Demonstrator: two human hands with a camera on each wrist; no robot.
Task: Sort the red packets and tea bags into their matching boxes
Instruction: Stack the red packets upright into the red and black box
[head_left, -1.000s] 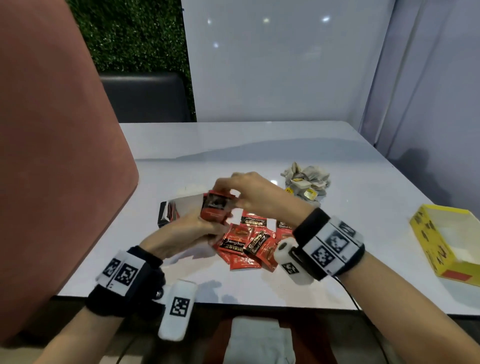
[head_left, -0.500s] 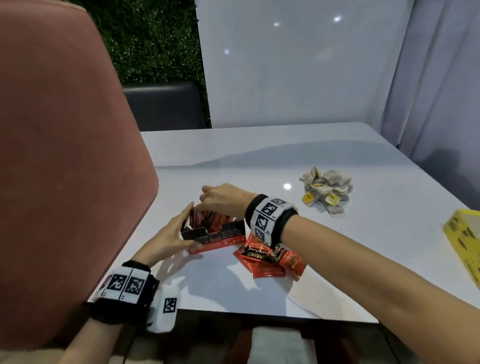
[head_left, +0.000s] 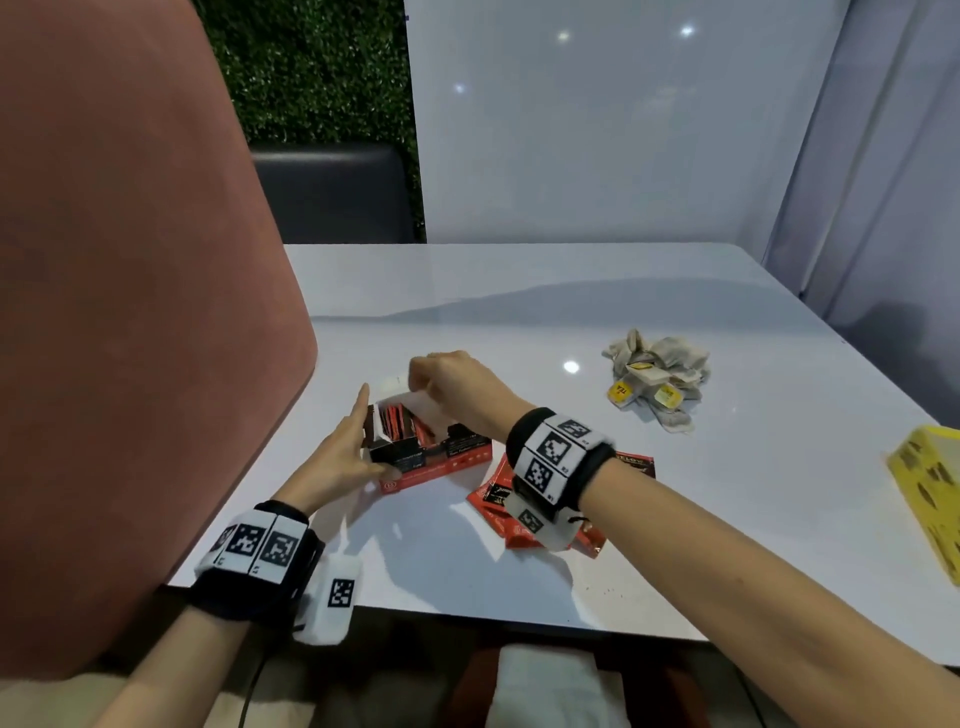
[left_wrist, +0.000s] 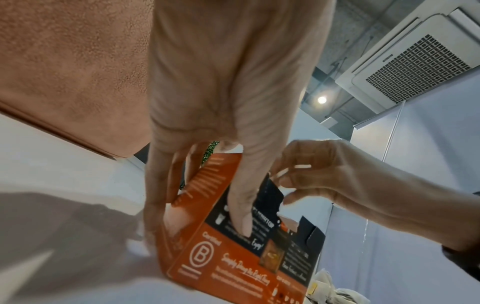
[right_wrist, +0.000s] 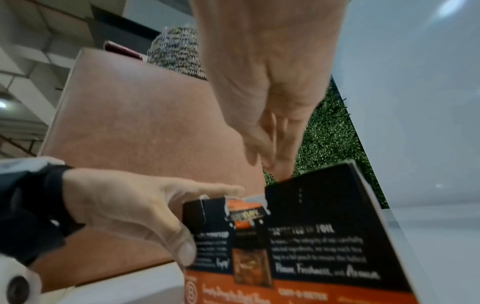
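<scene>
An open red and black box (head_left: 447, 460) lies on the white table (head_left: 571, 291), with red packets (head_left: 397, 421) standing inside it. My left hand (head_left: 371, 436) braces its left end, fingers straight along the side and thumb flat on the front face (left_wrist: 233, 257). My right hand (head_left: 423, 382) hovers over the open top with bunched fingertips that pinch a thin pale edge, apparently the box's flap (head_left: 410, 402). Loose red packets (head_left: 488, 501) lie under my right wrist. A pile of tea bags (head_left: 657, 374) sits further right. A yellow box (head_left: 930, 499) is at the right edge.
A tall pink padded chair back (head_left: 130, 312) stands close against the table's left side, right beside my left hand. A dark seat (head_left: 332, 192) is beyond the far edge. The table's near edge (head_left: 467, 621) runs just behind my wrists.
A second ago both hands held a stack of red packets above the table. The packets now stand in the red box, my left hand braces its end and my right hand is at its open top.
</scene>
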